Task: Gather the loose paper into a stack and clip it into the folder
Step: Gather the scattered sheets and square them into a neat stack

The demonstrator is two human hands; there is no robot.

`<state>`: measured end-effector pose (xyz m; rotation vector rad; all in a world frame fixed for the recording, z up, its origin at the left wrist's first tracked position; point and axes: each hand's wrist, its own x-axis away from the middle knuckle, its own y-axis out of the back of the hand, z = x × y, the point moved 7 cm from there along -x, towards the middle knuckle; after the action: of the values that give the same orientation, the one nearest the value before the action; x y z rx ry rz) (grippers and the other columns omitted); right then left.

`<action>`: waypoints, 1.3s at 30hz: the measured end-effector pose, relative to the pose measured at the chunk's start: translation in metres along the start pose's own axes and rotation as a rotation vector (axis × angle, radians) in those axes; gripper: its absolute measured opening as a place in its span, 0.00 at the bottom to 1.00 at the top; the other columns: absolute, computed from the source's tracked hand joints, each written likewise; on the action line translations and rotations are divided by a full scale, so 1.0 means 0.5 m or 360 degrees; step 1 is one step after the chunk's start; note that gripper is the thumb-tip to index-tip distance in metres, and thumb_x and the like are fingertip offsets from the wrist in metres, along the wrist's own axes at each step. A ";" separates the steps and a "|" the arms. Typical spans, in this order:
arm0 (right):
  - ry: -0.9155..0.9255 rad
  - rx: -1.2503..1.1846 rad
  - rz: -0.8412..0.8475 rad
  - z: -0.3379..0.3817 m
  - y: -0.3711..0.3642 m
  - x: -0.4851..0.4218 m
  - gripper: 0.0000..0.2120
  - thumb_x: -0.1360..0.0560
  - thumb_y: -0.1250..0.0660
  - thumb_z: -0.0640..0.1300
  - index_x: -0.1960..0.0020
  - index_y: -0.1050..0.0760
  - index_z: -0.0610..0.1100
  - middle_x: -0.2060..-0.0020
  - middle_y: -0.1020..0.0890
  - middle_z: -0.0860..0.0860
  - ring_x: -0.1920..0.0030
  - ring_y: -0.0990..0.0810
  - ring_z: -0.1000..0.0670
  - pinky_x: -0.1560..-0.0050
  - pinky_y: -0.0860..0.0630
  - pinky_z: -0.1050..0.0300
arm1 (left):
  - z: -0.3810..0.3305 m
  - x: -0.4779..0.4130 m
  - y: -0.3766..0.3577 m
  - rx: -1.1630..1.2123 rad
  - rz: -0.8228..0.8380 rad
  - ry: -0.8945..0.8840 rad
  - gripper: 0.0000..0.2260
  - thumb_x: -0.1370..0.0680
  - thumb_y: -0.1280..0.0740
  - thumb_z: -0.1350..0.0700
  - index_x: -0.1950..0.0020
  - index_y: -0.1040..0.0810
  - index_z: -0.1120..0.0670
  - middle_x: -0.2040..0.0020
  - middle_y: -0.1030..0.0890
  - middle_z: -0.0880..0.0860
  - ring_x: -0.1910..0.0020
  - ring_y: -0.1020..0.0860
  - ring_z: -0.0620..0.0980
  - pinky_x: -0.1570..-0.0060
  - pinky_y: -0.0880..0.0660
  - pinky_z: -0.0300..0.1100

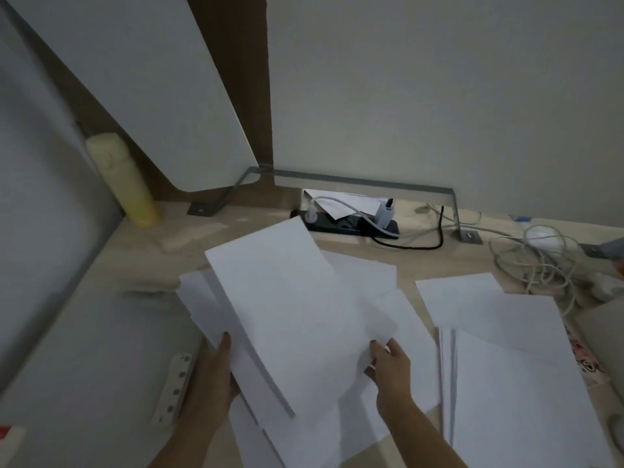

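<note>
A bundle of white paper sheets [290,309] is lifted and tilted over the wooden desk [415,258] in the middle of the view. My left hand [216,373] grips its left edge from below, thumb on top. My right hand [388,363] pinches its lower right corner. More loose sheets [378,292] lie fanned underneath and around it. A second spread of sheets [499,359] lies on the right. A pale grey folder [101,349] lies open at the left, with its white clip strip [174,386] next to my left wrist.
A yellow cylindrical bottle [125,180] stands at the back left. A black power strip [351,224] with plugs and a black cable lies at the back under a metal bracket. Tangled white cables [537,261] lie at the back right. White panels rise behind the desk.
</note>
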<state>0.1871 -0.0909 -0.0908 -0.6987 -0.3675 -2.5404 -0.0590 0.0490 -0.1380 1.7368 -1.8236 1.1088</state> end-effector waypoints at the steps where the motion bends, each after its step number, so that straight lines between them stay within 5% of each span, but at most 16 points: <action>1: -0.0069 0.0075 -0.0027 -0.036 -0.002 0.002 0.10 0.22 0.43 0.36 0.49 0.24 0.43 0.61 0.26 0.44 0.59 0.28 0.43 0.57 0.27 0.50 | 0.003 0.006 -0.009 0.0069 0.0019 0.0051 0.27 0.25 0.40 0.38 0.31 0.34 0.50 0.35 0.26 0.56 0.40 0.26 0.60 0.38 0.31 0.64; 3: -0.0224 0.0177 -0.0042 -0.106 -0.011 0.013 0.09 0.23 0.42 0.36 0.49 0.24 0.42 0.63 0.25 0.45 0.59 0.25 0.41 0.52 0.24 0.50 | 0.004 0.010 -0.026 0.0031 0.0107 0.0040 0.23 0.23 0.48 0.36 0.37 0.31 0.49 0.39 0.25 0.55 0.41 0.26 0.60 0.35 0.35 0.65; 7: -0.0379 0.0185 0.0050 -0.150 -0.019 0.033 0.13 0.26 0.41 0.31 0.45 0.24 0.38 0.59 0.20 0.44 0.53 0.23 0.38 0.41 0.26 0.37 | 0.017 0.021 -0.029 -0.0448 -0.0034 -0.0131 0.15 0.22 0.37 0.54 0.36 0.28 0.55 0.40 0.22 0.59 0.45 0.24 0.58 0.40 0.28 0.53; 9: -0.0297 0.0218 0.0039 -0.122 -0.005 0.024 0.15 0.25 0.39 0.33 0.39 0.29 0.39 0.48 0.21 0.42 0.49 0.25 0.41 0.41 0.26 0.42 | 0.006 0.019 -0.030 -0.0585 -0.0077 -0.0243 0.17 0.22 0.39 0.63 0.33 0.31 0.60 0.35 0.26 0.62 0.43 0.25 0.59 0.39 0.30 0.51; 12: -0.0037 0.0312 0.0135 -0.040 0.009 -0.002 0.28 0.25 0.34 0.39 0.28 0.40 0.42 0.36 0.29 0.42 0.41 0.28 0.44 0.43 0.32 0.53 | -0.033 0.030 -0.052 -0.0720 -0.0001 -0.0406 0.19 0.21 0.40 0.63 0.30 0.33 0.60 0.35 0.26 0.59 0.36 0.27 0.59 0.34 0.33 0.53; 16: 0.0244 0.0564 0.0476 0.072 -0.023 -0.015 0.38 0.28 0.30 0.51 0.25 0.45 0.48 0.26 0.41 0.49 0.27 0.40 0.47 0.32 0.38 0.49 | -0.105 0.084 -0.096 -0.0660 0.0275 -0.0588 0.11 0.22 0.38 0.63 0.42 0.23 0.55 0.50 0.19 0.49 0.46 0.22 0.53 0.41 0.28 0.49; 18: 0.0274 0.0476 0.0699 0.126 -0.042 -0.005 0.38 0.30 0.28 0.54 0.26 0.42 0.51 0.29 0.34 0.52 0.29 0.36 0.51 0.32 0.38 0.53 | -0.142 0.111 -0.116 -0.0629 0.0373 -0.0690 0.07 0.25 0.33 0.62 0.51 0.19 0.52 0.57 0.15 0.46 0.52 0.19 0.48 0.46 0.26 0.46; 21: 0.0374 0.0327 0.1046 0.203 -0.063 0.029 0.21 0.28 0.31 0.47 0.36 0.27 0.48 0.43 0.18 0.52 0.40 0.21 0.51 0.40 0.27 0.56 | -0.196 0.148 -0.139 -0.0641 0.0371 -0.0889 0.04 0.35 0.32 0.56 0.61 0.20 0.53 0.67 0.17 0.45 0.65 0.20 0.39 0.56 0.27 0.41; 23: 0.0476 0.0268 0.1090 0.242 -0.061 0.050 0.13 0.25 0.35 0.40 0.41 0.23 0.45 0.47 0.16 0.50 0.44 0.19 0.51 0.45 0.25 0.57 | -0.224 0.171 -0.156 -0.0650 0.0386 -0.1002 0.05 0.35 0.34 0.55 0.63 0.21 0.53 0.68 0.19 0.46 0.68 0.21 0.41 0.59 0.26 0.42; 27: 0.0624 0.0166 0.1104 0.289 -0.045 0.087 0.14 0.26 0.36 0.37 0.41 0.23 0.43 0.46 0.16 0.49 0.44 0.19 0.52 0.42 0.24 0.58 | -0.257 0.194 -0.168 -0.0632 0.0386 -0.1194 0.07 0.36 0.33 0.55 0.59 0.21 0.51 0.68 0.17 0.43 0.66 0.20 0.40 0.60 0.24 0.41; 32: 0.0608 0.0114 0.1053 0.267 -0.038 0.087 0.13 0.27 0.35 0.34 0.45 0.22 0.47 0.50 0.15 0.53 0.47 0.18 0.55 0.48 0.22 0.64 | -0.251 0.196 -0.181 -0.0737 0.0424 -0.1346 0.27 0.39 0.33 0.49 0.40 0.29 0.51 0.49 0.21 0.43 0.54 0.21 0.31 0.55 0.25 0.27; 37: 0.0556 0.0061 0.0879 0.235 -0.046 0.075 0.10 0.27 0.33 0.38 0.48 0.21 0.49 0.52 0.15 0.54 0.49 0.17 0.52 0.52 0.23 0.62 | -0.230 0.196 -0.202 -0.0776 0.0383 -0.1362 0.26 0.38 0.35 0.54 0.39 0.29 0.55 0.51 0.20 0.49 0.53 0.21 0.44 0.61 0.27 0.23; 39: 0.0595 -0.0016 0.0880 0.244 -0.038 0.078 0.09 0.27 0.33 0.39 0.49 0.21 0.49 0.54 0.14 0.55 0.52 0.17 0.55 0.55 0.22 0.64 | -0.233 0.207 -0.194 -0.0679 0.0404 -0.1407 0.26 0.39 0.35 0.50 0.41 0.29 0.54 0.54 0.19 0.43 0.55 0.20 0.38 0.61 0.26 0.25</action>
<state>0.1980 -0.0441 0.0293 -0.2621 -0.0222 -2.0776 -0.0100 0.0770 0.0370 1.8867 -2.5790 -0.0827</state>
